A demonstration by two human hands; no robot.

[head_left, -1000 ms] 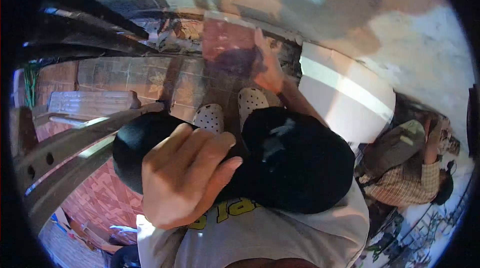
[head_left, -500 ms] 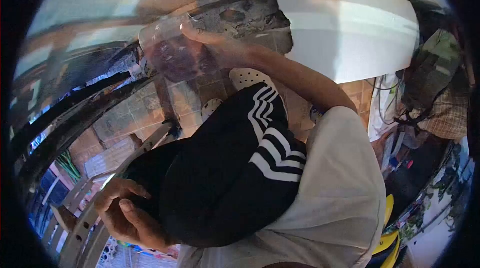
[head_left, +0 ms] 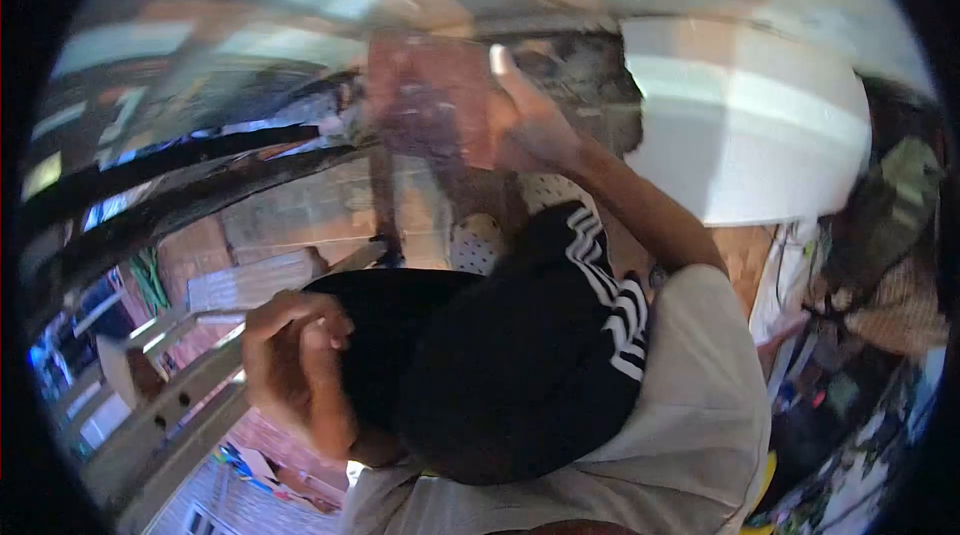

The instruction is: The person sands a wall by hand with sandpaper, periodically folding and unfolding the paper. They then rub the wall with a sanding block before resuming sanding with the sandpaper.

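My right hand [head_left: 540,130] reaches forward and grips the edge of a thin see-through sheet [head_left: 430,100], its thumb up along the near side. The sheet looks reddish and scuffed, and the floor shows dimly through it. My left hand [head_left: 300,365] is raised beside my left thigh, fingers curled in and thumb against them; nothing shows in it. Between the hands are my legs in black trousers [head_left: 500,365] with white stripes. Below the sheet, a pale clog with holes [head_left: 476,243] is on my foot.
A large white curved panel [head_left: 745,125] stands front right. Dark beams [head_left: 150,170] run along the left, above a slatted frame [head_left: 180,425]. A woven basket-like item [head_left: 900,315] and dark cloth [head_left: 890,205] are at the right. The floor is tiled [head_left: 290,210].
My view has shifted, so most things sit further right and lower. The sheet has turned and now looks redder and more opaque. My left thumb and fingers have drawn closer together.
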